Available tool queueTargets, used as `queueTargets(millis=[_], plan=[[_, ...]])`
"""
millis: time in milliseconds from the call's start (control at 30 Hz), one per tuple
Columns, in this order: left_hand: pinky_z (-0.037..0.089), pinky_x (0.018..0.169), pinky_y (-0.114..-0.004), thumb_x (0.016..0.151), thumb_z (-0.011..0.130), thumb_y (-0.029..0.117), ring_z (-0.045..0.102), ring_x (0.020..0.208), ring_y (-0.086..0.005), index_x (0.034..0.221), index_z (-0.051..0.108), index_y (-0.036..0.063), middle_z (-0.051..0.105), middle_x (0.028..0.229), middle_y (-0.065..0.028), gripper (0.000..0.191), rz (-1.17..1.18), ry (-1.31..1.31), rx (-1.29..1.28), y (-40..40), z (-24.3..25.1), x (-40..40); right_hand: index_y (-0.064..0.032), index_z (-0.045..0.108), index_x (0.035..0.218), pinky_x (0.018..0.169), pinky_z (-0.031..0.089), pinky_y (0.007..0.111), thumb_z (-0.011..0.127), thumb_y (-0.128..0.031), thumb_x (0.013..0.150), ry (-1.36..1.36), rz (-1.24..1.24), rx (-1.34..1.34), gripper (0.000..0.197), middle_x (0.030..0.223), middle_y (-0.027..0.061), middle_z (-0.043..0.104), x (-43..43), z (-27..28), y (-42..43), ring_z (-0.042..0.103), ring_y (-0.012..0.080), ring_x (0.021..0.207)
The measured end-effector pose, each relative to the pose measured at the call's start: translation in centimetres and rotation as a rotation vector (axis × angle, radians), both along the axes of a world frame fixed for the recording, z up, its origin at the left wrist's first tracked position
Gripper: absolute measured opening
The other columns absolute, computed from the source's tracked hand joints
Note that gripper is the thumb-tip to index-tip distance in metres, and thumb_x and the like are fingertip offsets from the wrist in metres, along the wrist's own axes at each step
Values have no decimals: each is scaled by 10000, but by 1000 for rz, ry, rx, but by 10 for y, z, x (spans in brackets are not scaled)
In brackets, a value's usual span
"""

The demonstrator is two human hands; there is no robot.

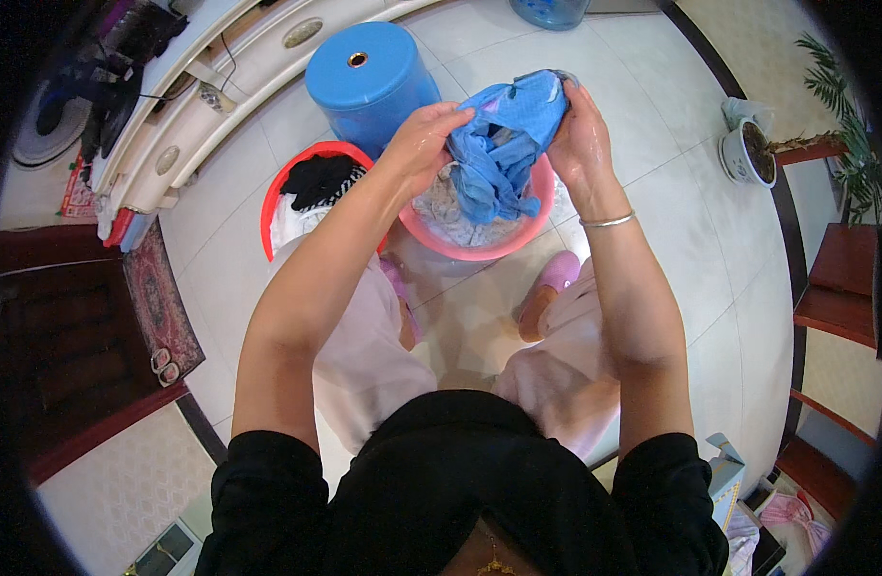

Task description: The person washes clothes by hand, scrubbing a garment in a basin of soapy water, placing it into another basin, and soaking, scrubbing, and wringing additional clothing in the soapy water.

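Both my hands hold up a wet blue cloth garment point(509, 137) over a pink plastic basin point(469, 248). My left hand point(430, 144) grips its left edge between thumb and fingers. On the other side, my right hand point(583, 137) has hold of the upper right edge, with a silver bangle on that wrist. The lower part of the garment hangs bunched above the basin. Inside the basin lies pale wet fabric point(441, 201) with suds around it. A red basin point(271, 183) stands to the left, partly behind my left forearm, with black cloth point(318, 180) and white cloth point(286, 219) in it.
Behind the basins stands a blue cylindrical stool or drum point(365, 68). A large blue water bottle point(552, 11) is farther back. A white cabinet point(246, 79) curves along the left. At the right are a potted plant point(740, 155) and wooden stairs point(837, 309). My feet in pink shoes point(558, 270) flank the pink basin.
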State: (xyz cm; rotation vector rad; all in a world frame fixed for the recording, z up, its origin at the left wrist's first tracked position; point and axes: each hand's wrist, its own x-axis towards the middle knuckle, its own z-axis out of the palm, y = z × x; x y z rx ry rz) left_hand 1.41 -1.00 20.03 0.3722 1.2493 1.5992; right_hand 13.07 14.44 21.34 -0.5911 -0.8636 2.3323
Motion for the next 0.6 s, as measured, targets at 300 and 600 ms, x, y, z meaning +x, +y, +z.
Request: queueTargets(millis=[300, 600], plan=[[463, 843, -283, 933, 518, 205, 593, 872, -127, 999, 598, 26, 630, 962, -30, 207, 26, -109, 97, 2, -10, -1, -4, 501, 1148, 921, 400, 377, 570, -163, 846, -484, -416, 1439, 348, 968, 130, 588, 4, -10, 17, 538, 285, 996], [475, 764, -284, 914, 527, 219, 585, 810, -141, 966, 580, 26, 614, 892, -38, 207, -27, 249, 12, 10, 10, 1, -10, 594, 895, 648, 446, 208, 520, -48, 872, -149, 237, 886, 87, 772, -1, 594, 2, 1, 7, 534, 72, 704]])
